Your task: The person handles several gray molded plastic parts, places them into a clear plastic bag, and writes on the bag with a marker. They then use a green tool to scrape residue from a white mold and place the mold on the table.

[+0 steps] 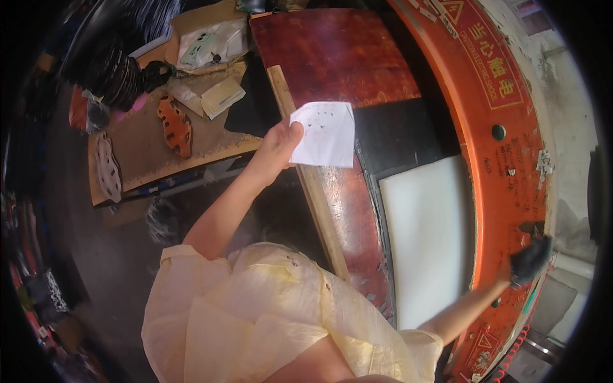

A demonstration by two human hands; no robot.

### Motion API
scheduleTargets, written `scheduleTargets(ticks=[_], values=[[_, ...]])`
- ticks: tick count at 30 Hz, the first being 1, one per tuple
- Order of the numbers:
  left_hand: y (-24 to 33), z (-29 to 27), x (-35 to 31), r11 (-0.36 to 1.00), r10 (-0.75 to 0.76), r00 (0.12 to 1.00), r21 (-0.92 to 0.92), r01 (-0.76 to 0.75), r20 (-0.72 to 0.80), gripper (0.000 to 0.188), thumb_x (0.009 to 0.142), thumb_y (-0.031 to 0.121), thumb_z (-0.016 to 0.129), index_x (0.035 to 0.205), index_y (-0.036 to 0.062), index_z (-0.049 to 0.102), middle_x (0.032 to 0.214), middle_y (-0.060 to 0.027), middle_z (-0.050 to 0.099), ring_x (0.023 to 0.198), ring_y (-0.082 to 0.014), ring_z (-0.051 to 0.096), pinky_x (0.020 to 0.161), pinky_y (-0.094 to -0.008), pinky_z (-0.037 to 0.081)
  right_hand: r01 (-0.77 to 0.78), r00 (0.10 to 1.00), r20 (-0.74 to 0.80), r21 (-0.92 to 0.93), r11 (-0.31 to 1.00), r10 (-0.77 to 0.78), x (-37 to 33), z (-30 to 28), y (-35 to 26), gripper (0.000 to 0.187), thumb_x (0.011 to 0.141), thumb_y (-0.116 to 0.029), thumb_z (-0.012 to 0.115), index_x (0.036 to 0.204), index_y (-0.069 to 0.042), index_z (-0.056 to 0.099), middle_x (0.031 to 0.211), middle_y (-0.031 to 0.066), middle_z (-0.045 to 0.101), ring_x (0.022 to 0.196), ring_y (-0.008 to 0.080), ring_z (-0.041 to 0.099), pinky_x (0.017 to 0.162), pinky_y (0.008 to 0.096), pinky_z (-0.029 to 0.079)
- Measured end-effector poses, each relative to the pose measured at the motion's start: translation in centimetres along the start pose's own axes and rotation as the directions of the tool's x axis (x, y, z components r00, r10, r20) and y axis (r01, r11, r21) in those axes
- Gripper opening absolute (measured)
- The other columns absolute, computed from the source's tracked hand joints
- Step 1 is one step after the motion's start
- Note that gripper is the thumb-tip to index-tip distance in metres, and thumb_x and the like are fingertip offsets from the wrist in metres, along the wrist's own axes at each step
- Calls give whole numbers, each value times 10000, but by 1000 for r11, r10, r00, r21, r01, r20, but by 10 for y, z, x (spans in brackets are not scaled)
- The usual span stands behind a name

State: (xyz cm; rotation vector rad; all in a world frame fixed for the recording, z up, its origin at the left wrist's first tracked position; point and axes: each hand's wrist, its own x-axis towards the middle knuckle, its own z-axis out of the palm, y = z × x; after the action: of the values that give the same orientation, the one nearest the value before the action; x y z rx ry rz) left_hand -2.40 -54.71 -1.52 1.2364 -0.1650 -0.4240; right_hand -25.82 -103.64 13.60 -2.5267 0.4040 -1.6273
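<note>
My left hand (280, 145) is closed on a small white sheet of paper (332, 137), thumb on top, over the wooden strip and the dark red board. Several small dark marks run across the upper part of the sheet. Far to the right, my right hand (531, 260) wears a black glove and is at the outer side of the orange machine frame (504, 191). Motion smears its fingers, so whether it grips anything cannot be seen. Between my arms a white slab (428, 236) lies on a black sheet (399, 137) beside the frame.
A wooden strip (316, 204) edges the red board (338, 54). On the left table (140, 159) lie an orange perforated piece (175, 127), a white perforated piece (108, 167), paper slips (223, 97) and black stacked pieces (118, 80). A red coiled cord (514, 348) hangs lower right.
</note>
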Motion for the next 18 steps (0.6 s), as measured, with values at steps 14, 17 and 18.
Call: scheduleTargets(ticks=[14,17,18], values=[[71,-2,-43,789,390,921,525,-320,-24,449,971,325,437,820,-62,606,609,-189,544,548,-262,555,533,-334,419,-971,206,974,192,145,93,-104,162,-352,266,820,-132,596,1034,25,611,818,91,636,624,140,568,516,260,443],[76,-19,-42,867,323,945,416,-274,-51,477,973,328,440,747,-68,578,562,-142,521,518,-164,498,508,-317,389,-984,171,983,168,56,65,-103,170,-365,281,835,-140,584,1060,27,609,825,79,637,601,134,563,486,245,432],[77,-25,-41,882,304,951,393,-261,-50,471,978,333,433,791,-69,591,624,-99,548,573,-128,498,543,-287,398,-987,162,985,160,31,67,-103,172,-369,285,836,-142,584,1064,28,608,826,78,637,604,134,566,487,244,433]])
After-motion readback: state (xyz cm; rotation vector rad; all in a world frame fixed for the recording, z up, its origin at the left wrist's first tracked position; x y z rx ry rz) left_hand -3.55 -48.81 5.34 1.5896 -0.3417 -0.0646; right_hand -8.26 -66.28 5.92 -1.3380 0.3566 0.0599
